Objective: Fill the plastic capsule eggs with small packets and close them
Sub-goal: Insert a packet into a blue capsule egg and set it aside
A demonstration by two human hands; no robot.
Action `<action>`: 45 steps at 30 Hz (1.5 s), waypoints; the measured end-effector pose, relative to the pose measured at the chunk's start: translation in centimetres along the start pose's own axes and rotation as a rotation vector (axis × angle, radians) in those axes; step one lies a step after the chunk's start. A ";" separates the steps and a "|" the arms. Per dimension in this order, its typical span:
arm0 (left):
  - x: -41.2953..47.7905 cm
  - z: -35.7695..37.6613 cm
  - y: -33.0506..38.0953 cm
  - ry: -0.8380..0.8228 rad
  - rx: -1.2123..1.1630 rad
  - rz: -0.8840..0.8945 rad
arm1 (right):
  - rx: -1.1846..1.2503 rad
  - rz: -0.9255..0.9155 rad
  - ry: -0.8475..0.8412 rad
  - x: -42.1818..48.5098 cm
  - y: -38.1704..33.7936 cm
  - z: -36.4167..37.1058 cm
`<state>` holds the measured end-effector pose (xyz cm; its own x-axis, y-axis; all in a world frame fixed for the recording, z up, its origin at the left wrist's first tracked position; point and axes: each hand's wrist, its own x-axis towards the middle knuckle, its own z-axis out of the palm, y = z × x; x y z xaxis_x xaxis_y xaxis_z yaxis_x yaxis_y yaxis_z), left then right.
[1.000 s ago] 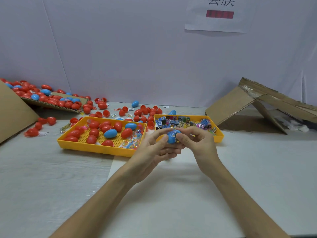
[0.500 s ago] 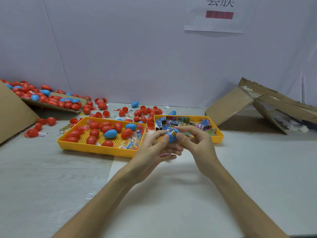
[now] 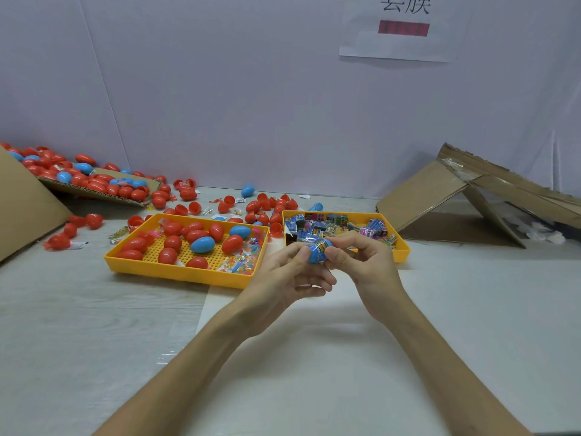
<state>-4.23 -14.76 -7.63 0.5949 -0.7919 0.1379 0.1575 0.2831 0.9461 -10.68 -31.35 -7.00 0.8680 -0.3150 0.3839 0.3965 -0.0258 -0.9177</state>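
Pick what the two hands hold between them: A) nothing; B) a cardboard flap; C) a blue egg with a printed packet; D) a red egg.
C: the left hand and right hand both pinch a blue egg, a printed packet showing at its top.

The left hand (image 3: 290, 273) and right hand (image 3: 364, 265) are bare, and both forearms (image 3: 188, 357) are bare along all their visible length.

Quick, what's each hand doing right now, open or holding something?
Left hand: holds the blue plastic capsule egg with a small printed packet in it.
Right hand: pinches the same egg.
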 end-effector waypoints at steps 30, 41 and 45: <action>0.3 0.3 0.0 0.040 0.139 -0.080 | -0.146 -0.032 0.035 -0.3 0.0 0.3; 0.4 0.4 -0.1 0.072 0.130 -0.118 | -0.230 -0.059 -0.001 -0.3 0.2 0.4; 0.3 0.5 -0.1 0.074 0.142 -0.133 | -0.202 -0.073 -0.009 -0.3 0.2 0.4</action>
<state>-4.44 -15.29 -7.49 0.6334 -0.7738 -0.0078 0.1290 0.0956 0.9870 -10.74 -30.93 -7.26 0.8422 -0.2971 0.4499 0.3909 -0.2382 -0.8891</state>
